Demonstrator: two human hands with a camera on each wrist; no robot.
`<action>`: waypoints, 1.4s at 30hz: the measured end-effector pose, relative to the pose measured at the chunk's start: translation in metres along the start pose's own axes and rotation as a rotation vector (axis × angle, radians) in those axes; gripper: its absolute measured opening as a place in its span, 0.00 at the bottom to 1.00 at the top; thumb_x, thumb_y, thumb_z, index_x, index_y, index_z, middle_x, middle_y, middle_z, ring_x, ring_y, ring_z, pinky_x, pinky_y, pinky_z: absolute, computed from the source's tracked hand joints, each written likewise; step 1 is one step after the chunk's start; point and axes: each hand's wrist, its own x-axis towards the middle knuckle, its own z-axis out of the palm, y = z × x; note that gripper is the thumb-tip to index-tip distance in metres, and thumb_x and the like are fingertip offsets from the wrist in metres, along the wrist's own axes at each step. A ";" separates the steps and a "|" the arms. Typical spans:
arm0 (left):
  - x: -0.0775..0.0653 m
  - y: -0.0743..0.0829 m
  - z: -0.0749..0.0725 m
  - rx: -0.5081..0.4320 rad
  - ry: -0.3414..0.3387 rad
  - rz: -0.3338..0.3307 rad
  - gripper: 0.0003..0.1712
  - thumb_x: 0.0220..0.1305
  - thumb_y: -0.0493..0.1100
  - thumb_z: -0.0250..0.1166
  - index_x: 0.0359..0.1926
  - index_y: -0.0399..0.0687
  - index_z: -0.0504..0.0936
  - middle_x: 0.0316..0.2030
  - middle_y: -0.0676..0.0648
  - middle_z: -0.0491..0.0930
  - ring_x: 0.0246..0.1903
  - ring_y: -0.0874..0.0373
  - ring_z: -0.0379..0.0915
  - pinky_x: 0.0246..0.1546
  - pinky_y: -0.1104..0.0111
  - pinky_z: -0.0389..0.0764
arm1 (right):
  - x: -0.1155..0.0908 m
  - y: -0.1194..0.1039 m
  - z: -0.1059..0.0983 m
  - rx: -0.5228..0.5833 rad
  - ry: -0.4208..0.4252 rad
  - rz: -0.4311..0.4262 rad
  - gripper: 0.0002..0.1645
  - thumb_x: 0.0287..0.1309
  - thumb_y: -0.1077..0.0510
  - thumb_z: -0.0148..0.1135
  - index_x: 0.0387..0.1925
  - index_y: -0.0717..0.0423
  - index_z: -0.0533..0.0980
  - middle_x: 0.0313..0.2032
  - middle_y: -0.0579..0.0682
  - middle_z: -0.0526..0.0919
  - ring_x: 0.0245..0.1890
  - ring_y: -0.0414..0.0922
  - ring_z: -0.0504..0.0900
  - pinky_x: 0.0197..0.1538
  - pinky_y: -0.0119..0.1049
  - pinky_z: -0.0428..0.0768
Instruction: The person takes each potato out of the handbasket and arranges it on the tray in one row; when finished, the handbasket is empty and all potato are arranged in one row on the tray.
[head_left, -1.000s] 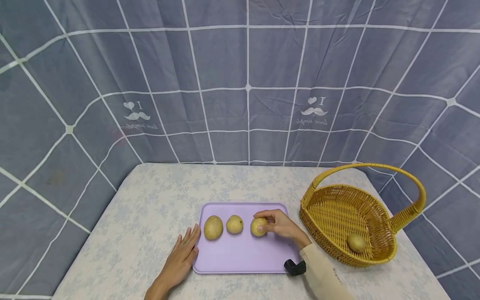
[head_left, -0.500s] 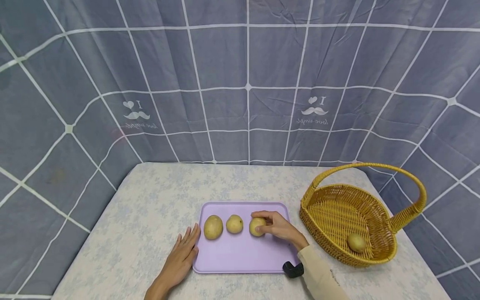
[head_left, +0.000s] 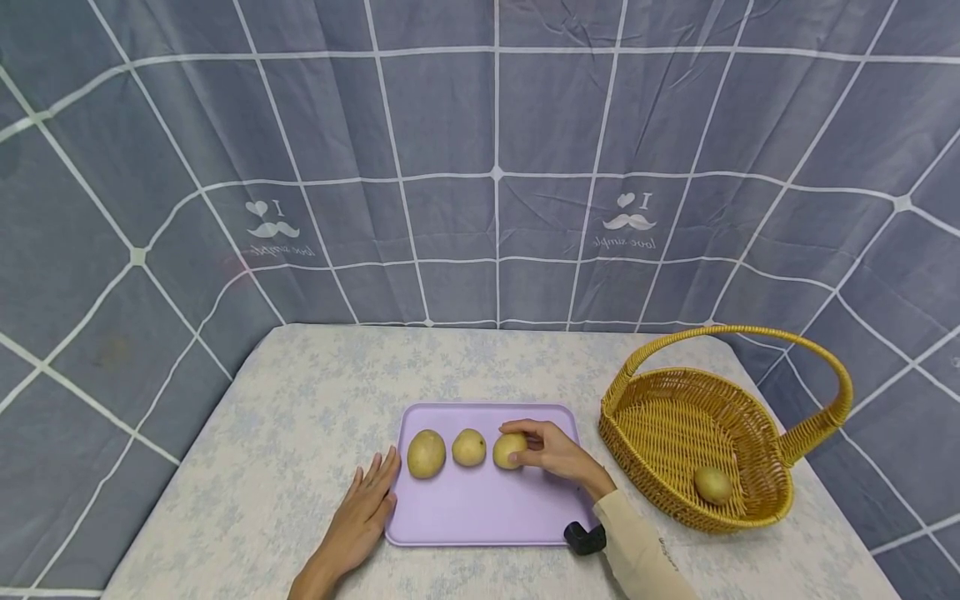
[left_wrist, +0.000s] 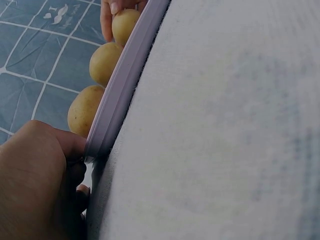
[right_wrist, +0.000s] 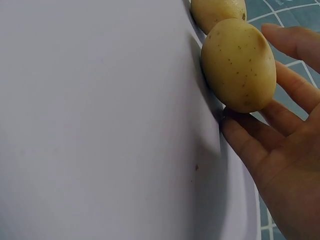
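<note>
Three potatoes stand in a row along the far half of a lilac tray (head_left: 480, 512): a large one (head_left: 426, 454) at left, a smaller middle potato (head_left: 468, 448), and the right potato (head_left: 506, 452). My right hand (head_left: 558, 454) grips that right potato from its right side, thumb on the near side and fingers on the far side. In the right wrist view, this speckled potato (right_wrist: 239, 65) sits low at the tray surface. My left hand (head_left: 363, 512) lies with fingers extended at the tray's left edge; in the left wrist view the thumb (left_wrist: 70, 144) meets the rim.
On the right stands a yellow woven basket (head_left: 675, 425) with a tall arched handle (head_left: 738, 331). One potato (head_left: 713, 486) lies inside it. A pale floral cloth (head_left: 315, 383) covers the table, and a grey-blue checked curtain (head_left: 450, 217) hangs behind and at the sides.
My right hand has moved slightly left with the right potato, bringing it nearer the middle one. The left hand, the other potatoes and the basket have stayed put.
</note>
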 end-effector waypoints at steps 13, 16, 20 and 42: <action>0.001 -0.001 0.001 0.001 0.001 0.000 0.29 0.72 0.39 0.50 0.72 0.41 0.57 0.72 0.47 0.53 0.72 0.43 0.45 0.69 0.78 0.23 | -0.004 -0.004 -0.005 0.009 0.026 -0.041 0.30 0.58 0.63 0.65 0.61 0.69 0.69 0.61 0.66 0.72 0.61 0.60 0.71 0.64 0.48 0.72; 0.000 -0.001 0.002 -0.001 -0.002 -0.004 0.29 0.73 0.40 0.49 0.72 0.41 0.57 0.73 0.47 0.52 0.72 0.44 0.45 0.69 0.78 0.22 | -0.013 -0.015 -0.014 0.022 0.064 -0.052 0.29 0.59 0.64 0.63 0.62 0.67 0.69 0.62 0.65 0.70 0.64 0.62 0.67 0.66 0.53 0.67; 0.000 -0.002 0.003 0.002 0.000 -0.008 0.29 0.73 0.40 0.49 0.72 0.42 0.57 0.73 0.48 0.52 0.72 0.43 0.45 0.69 0.78 0.22 | -0.036 -0.035 -0.031 0.053 0.117 -0.095 0.30 0.61 0.67 0.60 0.64 0.66 0.66 0.64 0.67 0.66 0.66 0.63 0.63 0.68 0.49 0.65; 0.000 -0.001 0.003 0.003 0.008 0.002 0.29 0.72 0.39 0.50 0.71 0.40 0.57 0.72 0.46 0.54 0.72 0.42 0.45 0.69 0.78 0.22 | -0.206 -0.016 -0.181 -0.066 0.309 0.042 0.35 0.68 0.69 0.49 0.72 0.63 0.51 0.63 0.28 0.67 0.59 0.22 0.68 0.54 0.16 0.70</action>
